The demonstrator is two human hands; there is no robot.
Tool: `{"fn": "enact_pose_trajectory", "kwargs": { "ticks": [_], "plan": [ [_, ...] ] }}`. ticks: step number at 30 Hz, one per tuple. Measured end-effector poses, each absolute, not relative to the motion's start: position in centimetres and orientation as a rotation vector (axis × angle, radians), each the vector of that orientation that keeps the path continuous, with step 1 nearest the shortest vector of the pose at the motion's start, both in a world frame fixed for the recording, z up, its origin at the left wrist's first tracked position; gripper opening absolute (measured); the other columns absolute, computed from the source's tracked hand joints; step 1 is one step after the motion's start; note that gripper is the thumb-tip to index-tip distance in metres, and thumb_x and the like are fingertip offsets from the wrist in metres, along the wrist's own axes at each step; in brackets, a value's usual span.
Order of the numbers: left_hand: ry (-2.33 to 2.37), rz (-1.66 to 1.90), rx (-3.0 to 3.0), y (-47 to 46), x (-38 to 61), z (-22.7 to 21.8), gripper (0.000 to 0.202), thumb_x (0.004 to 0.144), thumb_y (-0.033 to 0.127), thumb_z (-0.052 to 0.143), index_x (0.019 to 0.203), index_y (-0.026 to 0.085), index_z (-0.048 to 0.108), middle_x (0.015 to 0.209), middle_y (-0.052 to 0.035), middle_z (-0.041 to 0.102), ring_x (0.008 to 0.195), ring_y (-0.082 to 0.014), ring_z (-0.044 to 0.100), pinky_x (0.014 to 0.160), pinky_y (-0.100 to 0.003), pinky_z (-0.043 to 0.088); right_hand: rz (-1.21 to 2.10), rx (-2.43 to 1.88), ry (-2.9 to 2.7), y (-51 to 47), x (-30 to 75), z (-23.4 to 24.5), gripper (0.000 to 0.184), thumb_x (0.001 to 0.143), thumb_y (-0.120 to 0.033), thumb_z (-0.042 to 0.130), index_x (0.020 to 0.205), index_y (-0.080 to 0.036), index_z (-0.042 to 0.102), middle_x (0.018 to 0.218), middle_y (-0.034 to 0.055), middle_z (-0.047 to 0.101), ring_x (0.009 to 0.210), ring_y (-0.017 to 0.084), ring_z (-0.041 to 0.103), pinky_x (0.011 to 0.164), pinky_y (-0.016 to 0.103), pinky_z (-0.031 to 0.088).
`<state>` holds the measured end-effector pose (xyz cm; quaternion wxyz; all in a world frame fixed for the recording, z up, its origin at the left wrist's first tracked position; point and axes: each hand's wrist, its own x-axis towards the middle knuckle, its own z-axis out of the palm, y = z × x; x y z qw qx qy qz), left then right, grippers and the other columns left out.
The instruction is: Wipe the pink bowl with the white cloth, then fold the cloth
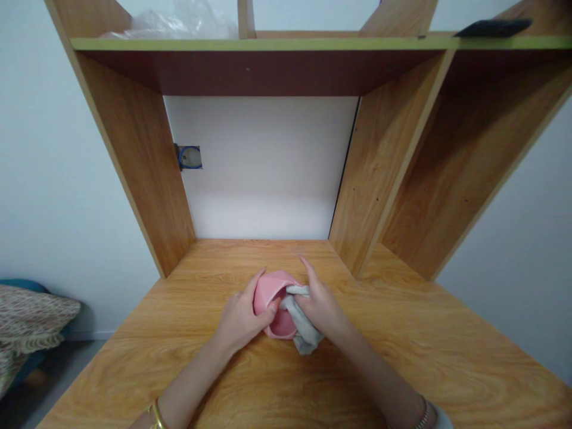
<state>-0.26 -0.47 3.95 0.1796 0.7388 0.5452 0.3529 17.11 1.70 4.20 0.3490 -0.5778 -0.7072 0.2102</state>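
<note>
A pink faceted container, like a small pot or vase (271, 287), is tilted with its opening turned toward me and to the right, just above or on the wooden desk. My left hand (243, 316) grips it from the left, thumb over the rim. In my right hand (319, 304) is a light grey cloth (302, 325), bunched at the container's mouth. Part of the cloth reaches the opening and the rest hangs below the right hand. The right index finger points up and away, while other fingers are hidden behind the cloth.
The wooden desk (214, 381) spreads under both hands. Side panels and a shelf (277, 44) frame a white back panel with a socket opening (191, 157). Clear plastic wrapping (179, 24) and a dark flat object (494, 27) lie on the shelf. A woven fringed cover (36, 316) is at left.
</note>
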Motion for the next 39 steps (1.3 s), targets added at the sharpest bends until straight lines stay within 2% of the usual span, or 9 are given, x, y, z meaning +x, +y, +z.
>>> {"fn": "enact_pose_trajectory", "kwargs": {
  "ticks": [7,10,15,18,21,26,30,34,39],
  "plan": [
    [1.323,1.133,1.876,-0.5,0.8,3.1,0.091,0.068,0.046,0.062,0.135,0.014,0.010,0.127,-0.0160,0.043,0.112,-0.0261,0.045,0.092,-0.037,0.036,0.773,-1.369,-1.304,2.5,16.7,3.9,0.072,0.064,-0.018,0.047,0.132,-0.015,0.024,0.088,0.0049,0.061,0.062,0.014,0.057,0.056,0.025,0.046],
    [1.187,1.210,1.829,-0.6,1.5,2.5,0.079,0.074,0.040,0.057,0.133,0.014,0.011,0.125,-0.0144,0.045,0.111,-0.0213,0.047,0.092,-0.033,0.036,0.930,-1.252,-1.212,2.8,16.4,3.3,0.071,0.063,-0.020,0.050,0.129,-0.015,0.026,0.091,0.0056,0.061,0.065,0.015,0.059,0.057,0.026,0.048],
    [1.335,1.200,1.778,-0.7,1.6,2.5,0.067,0.075,0.037,0.055,0.127,0.015,0.019,0.103,-0.0084,0.059,0.085,-0.0183,0.059,0.075,-0.031,0.046,1.043,-1.238,-1.306,3.3,16.2,2.5,0.069,0.057,-0.017,0.057,0.121,-0.013,0.033,0.093,0.0068,0.062,0.073,0.017,0.060,0.063,0.027,0.049],
    [1.429,1.150,1.867,-1.1,1.5,3.2,0.071,0.071,0.037,0.058,0.128,0.015,0.022,0.105,-0.0097,0.059,0.090,-0.0210,0.058,0.077,-0.032,0.045,0.923,-1.357,-1.402,3.7,16.8,2.4,0.072,0.056,-0.017,0.060,0.122,-0.012,0.033,0.106,0.0109,0.058,0.087,0.018,0.058,0.073,0.028,0.047],
    [1.529,1.085,1.961,-1.5,1.6,3.8,0.072,0.070,0.038,0.057,0.129,0.016,0.023,0.108,-0.0106,0.058,0.093,-0.0235,0.057,0.078,-0.033,0.045,0.786,-1.499,-1.486,3.9,17.6,2.6,0.079,0.057,-0.021,0.062,0.127,-0.012,0.028,0.111,0.0127,0.055,0.090,0.019,0.057,0.074,0.029,0.045],
    [1.709,0.889,2.079,-1.8,1.6,4.1,0.073,0.070,0.043,0.054,0.132,0.017,0.024,0.101,-0.0113,0.062,0.086,-0.0284,0.060,0.074,-0.038,0.045,0.621,-1.612,-1.609,3.5,18.2,3.3,0.080,0.061,-0.023,0.060,0.131,-0.013,0.024,0.088,0.0064,0.063,0.070,0.016,0.059,0.059,0.024,0.043],
    [1.741,0.783,2.160,-1.9,1.2,4.4,0.067,0.071,0.042,0.050,0.131,0.018,0.029,0.098,-0.0104,0.064,0.085,-0.0292,0.060,0.074,-0.038,0.045,0.525,-1.636,-1.734,2.7,18.0,3.9,0.080,0.062,-0.019,0.057,0.134,-0.017,0.021,0.064,-0.0015,0.059,0.051,0.013,0.051,0.047,0.020,0.034],
    [1.682,0.742,2.212,-1.7,0.4,5.0,0.068,0.070,0.033,0.050,0.132,0.017,0.027,0.099,-0.0106,0.063,0.084,-0.0274,0.060,0.074,-0.036,0.045,0.497,-1.579,-1.814,1.8,17.7,4.4,0.077,0.064,-0.017,0.052,0.135,-0.020,0.020,0.059,-0.0035,0.056,0.049,0.012,0.048,0.047,0.019,0.032],
    [1.660,0.705,2.258,-1.5,-0.4,5.6,0.071,0.069,0.033,0.050,0.133,0.015,0.027,0.095,-0.0113,0.063,0.080,-0.0267,0.060,0.074,-0.036,0.044,0.478,-1.603,-1.861,1.3,17.3,4.7,0.076,0.066,-0.018,0.052,0.134,-0.021,0.021,0.060,-0.0028,0.057,0.049,0.012,0.048,0.047,0.020,0.030]
  ]
}}
